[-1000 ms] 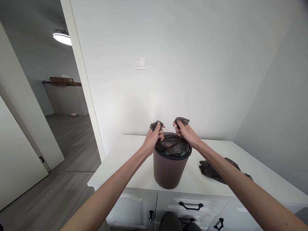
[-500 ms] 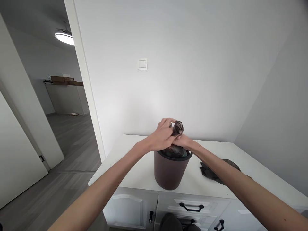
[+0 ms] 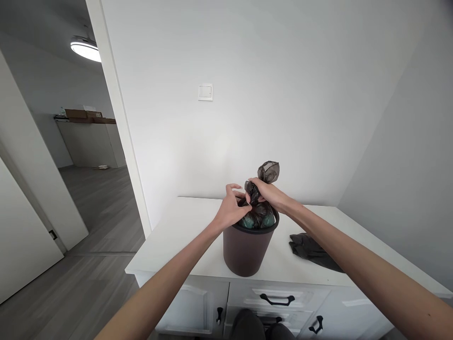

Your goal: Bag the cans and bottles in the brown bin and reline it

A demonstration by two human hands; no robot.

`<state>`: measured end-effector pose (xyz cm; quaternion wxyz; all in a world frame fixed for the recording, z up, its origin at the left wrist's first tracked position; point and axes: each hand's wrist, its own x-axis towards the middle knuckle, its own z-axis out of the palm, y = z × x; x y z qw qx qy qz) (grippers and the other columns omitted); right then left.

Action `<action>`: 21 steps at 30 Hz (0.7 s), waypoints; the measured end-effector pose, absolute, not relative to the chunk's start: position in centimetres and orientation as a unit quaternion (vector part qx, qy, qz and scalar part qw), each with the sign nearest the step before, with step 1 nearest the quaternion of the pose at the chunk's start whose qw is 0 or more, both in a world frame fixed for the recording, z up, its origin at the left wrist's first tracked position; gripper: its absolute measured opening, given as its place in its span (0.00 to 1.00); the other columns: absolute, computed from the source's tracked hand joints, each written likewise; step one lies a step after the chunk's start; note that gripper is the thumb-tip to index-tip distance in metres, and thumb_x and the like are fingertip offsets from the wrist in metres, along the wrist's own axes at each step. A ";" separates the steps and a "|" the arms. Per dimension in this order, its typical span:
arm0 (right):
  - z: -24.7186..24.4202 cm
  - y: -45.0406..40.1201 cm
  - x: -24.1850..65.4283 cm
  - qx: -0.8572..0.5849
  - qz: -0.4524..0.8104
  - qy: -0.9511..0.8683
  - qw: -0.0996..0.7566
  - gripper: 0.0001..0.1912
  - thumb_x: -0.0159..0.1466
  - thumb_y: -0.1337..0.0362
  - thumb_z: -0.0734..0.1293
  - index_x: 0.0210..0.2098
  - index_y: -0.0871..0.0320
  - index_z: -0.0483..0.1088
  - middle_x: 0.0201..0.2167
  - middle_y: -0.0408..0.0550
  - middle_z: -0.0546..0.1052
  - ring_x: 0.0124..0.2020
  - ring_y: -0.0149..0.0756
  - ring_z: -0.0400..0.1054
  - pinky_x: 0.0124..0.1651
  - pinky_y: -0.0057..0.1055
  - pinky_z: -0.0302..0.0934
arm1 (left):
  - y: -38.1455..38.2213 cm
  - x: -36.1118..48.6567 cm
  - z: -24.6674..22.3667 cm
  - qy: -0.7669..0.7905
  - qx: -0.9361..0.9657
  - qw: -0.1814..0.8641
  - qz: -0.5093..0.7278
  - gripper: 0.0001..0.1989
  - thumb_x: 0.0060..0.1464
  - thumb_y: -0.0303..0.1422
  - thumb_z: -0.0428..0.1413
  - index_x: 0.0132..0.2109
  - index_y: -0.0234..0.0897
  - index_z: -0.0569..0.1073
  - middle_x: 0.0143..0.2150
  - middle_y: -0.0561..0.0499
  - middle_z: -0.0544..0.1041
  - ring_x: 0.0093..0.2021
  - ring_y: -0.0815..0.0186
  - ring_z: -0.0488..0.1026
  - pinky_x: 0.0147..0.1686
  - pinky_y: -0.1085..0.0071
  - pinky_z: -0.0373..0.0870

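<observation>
A dark purple-brown trash can with a black rim stands on the white cabinet top. In it sits a black see-through trash bag with something green inside. My right hand is closed around the bag's gathered, twisted neck, and a loose puffed end sticks up above it. My left hand is at the left side of the neck, thumb and some fingertips on the plastic, index finger stretched out. Part of its grip is hidden behind the bag. Another crumpled black bag lies on the cabinet top, partly behind my right forearm.
The white cabinet has drawers and doors with black handles. A wall with a light switch rises behind it. To the left, a doorway shows grey flooring and a counter with boxes. My knees are below the cabinet's edge.
My hands have moved apart; before, they overlapped at the bag's neck. The twisted neck and its loose end now show more, as does the green stuff. The view has shifted slightly.
</observation>
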<state>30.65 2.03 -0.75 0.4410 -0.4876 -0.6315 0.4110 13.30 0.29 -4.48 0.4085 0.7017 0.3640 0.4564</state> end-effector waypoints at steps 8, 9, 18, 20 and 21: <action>1.0 -0.3 30.8 -0.437 0.474 -0.602 0.472 0.28 0.65 0.36 0.66 0.29 0.56 0.74 0.26 0.43 0.74 0.24 0.29 0.56 0.27 0.29 0.51 | 0.2 13.8 -3.8 0.303 0.769 0.328 0.457 0.15 0.49 0.24 0.50 0.41 0.41 0.76 0.42 0.52 0.80 0.46 0.59 0.75 0.50 0.64 0.68; 1.0 -0.4 30.9 -0.426 0.479 -0.599 0.479 0.29 0.63 0.35 0.67 0.29 0.56 0.74 0.24 0.42 0.71 0.22 0.28 0.54 0.26 0.29 0.50 | 0.2 13.9 -3.7 0.295 0.768 0.337 0.458 0.16 0.48 0.24 0.50 0.41 0.41 0.77 0.43 0.52 0.80 0.46 0.59 0.75 0.51 0.63 0.69; 1.2 -1.2 32.4 -0.376 0.516 -0.708 0.302 0.46 0.69 0.30 0.47 0.11 0.55 0.66 0.11 0.45 0.59 0.20 0.33 0.57 0.33 0.33 0.59 | 0.3 13.7 -3.6 0.300 0.763 0.415 0.394 0.10 0.44 0.27 0.47 0.25 0.39 0.72 0.36 0.51 0.76 0.39 0.63 0.72 0.45 0.66 0.68; 1.4 -1.7 32.6 -0.394 0.490 -0.722 0.288 0.44 0.70 0.34 0.49 0.10 0.56 0.66 0.14 0.48 0.65 0.21 0.33 0.58 0.36 0.33 0.61 | 0.2 13.7 -3.7 0.320 0.747 0.430 0.394 0.08 0.42 0.27 0.48 0.25 0.39 0.71 0.31 0.52 0.76 0.36 0.64 0.70 0.41 0.66 0.68; 1.5 -1.9 32.7 -0.409 0.471 -0.728 0.285 0.42 0.70 0.35 0.52 0.12 0.56 0.67 0.15 0.48 0.67 0.22 0.33 0.59 0.37 0.33 0.61 | 0.2 13.7 -3.7 0.325 0.740 0.438 0.394 0.08 0.42 0.27 0.48 0.25 0.39 0.72 0.30 0.52 0.76 0.35 0.63 0.70 0.41 0.66 0.68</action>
